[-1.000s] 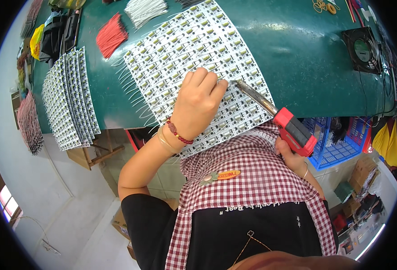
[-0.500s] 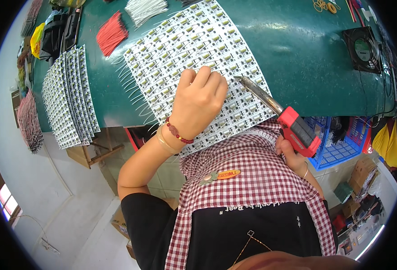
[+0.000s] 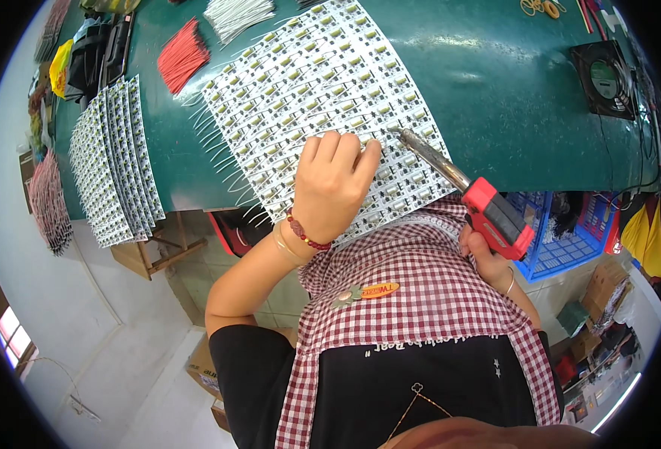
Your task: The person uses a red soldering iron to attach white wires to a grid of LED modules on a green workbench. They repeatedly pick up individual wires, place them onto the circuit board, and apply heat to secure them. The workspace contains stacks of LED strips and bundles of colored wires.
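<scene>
A large white panel of small circuit boards (image 3: 323, 82) lies slanted on the table, its near corner reaching over the edge by my apron. My left hand (image 3: 334, 176) is over the panel's middle, fingers curled down and thumb side toward the iron; what they pinch is hidden underneath. From the right, my right hand (image 3: 486, 258) grips a red and black soldering iron (image 3: 495, 217), partly hiding the fingers. Its metal tip is at the panel, a short way right of my left thumb. Thin white wires (image 3: 222, 153) stick out along the panel's left edge.
Bundles of red wires (image 3: 183, 56) and white wires (image 3: 237, 16) lie behind the panel on the green table (image 3: 488, 90). Overlapping circuit panels (image 3: 113, 165) hang over the edge at left. A black fan (image 3: 604, 81) stands at right, above a blue crate (image 3: 562, 239).
My left hand has shifted a little toward me, and its thumb now shows apart from the knuckles. The panel has slid slightly left. The soldering iron has barely moved.
</scene>
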A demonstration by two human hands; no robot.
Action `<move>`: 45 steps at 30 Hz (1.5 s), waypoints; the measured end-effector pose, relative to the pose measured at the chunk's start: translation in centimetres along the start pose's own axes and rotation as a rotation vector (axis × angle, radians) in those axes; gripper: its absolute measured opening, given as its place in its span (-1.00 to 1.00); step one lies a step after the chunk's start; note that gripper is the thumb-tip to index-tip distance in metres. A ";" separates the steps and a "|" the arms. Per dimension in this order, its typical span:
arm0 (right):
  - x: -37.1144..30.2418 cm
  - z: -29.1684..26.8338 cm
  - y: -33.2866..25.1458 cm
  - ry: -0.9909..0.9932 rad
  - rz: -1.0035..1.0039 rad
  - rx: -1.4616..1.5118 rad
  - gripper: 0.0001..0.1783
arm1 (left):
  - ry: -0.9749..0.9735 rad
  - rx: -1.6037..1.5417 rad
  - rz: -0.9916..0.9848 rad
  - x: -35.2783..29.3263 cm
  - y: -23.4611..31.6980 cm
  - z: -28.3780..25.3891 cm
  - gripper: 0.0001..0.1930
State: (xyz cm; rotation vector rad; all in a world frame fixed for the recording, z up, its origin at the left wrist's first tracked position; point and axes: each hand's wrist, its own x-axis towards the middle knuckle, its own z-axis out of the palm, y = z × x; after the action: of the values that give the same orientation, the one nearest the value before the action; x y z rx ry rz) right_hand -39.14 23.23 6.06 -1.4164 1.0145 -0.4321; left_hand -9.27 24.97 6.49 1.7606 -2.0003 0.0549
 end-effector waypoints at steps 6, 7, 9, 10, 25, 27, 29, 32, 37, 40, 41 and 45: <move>-0.7 -0.8 2.0 -0.016 0.009 -0.039 -0.79 | -0.007 -0.041 0.000 0.4 0.2 -0.1 -0.76; -0.8 -0.9 2.4 -0.014 0.015 -0.049 -0.79 | -0.005 -0.048 0.000 0.4 0.3 -0.1 -0.75; -0.9 -0.9 2.8 0.000 0.030 -0.069 -0.74 | -0.010 -0.061 0.010 0.5 0.2 0.0 -0.74; -0.9 -0.9 2.9 0.004 0.025 -0.091 -0.75 | -0.013 -0.069 0.015 0.5 0.2 0.1 -0.74; -0.9 -1.2 2.9 -0.007 -0.007 -0.125 -0.73 | -0.054 -0.040 0.016 0.6 0.3 -0.2 -0.78; -0.9 -1.2 2.8 -0.005 -0.017 -0.139 -0.74 | -0.052 -0.032 0.020 0.7 0.2 -0.2 -0.78; -0.8 -1.1 2.8 0.007 -0.014 -0.133 -0.73 | -0.048 -0.019 0.022 0.7 0.2 -0.2 -0.78; -0.7 -0.9 2.7 0.011 -0.003 -0.136 -0.73 | -0.039 -0.003 0.026 0.7 0.2 -0.2 -0.79; -1.0 -1.3 3.3 0.008 0.014 -0.132 -0.73 | -0.077 0.028 0.041 0.7 0.3 -0.3 -0.84; -1.4 -1.8 3.6 -0.002 -0.016 -0.148 -0.73 | -0.047 0.009 0.028 0.8 0.3 -0.2 -0.80; -1.4 -1.9 3.5 -0.006 -0.027 -0.155 -0.73 | -0.049 0.016 0.027 0.8 0.2 -0.2 -0.80; -1.3 -1.9 3.4 -0.010 -0.040 -0.181 -0.72 | -0.059 0.056 0.033 0.8 0.3 -0.4 -0.80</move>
State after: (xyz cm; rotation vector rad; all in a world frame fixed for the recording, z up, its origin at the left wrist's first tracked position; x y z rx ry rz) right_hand -42.38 23.72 3.59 -1.6014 1.0385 -0.3690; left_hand -9.45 24.39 7.19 1.7829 -2.0887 0.0714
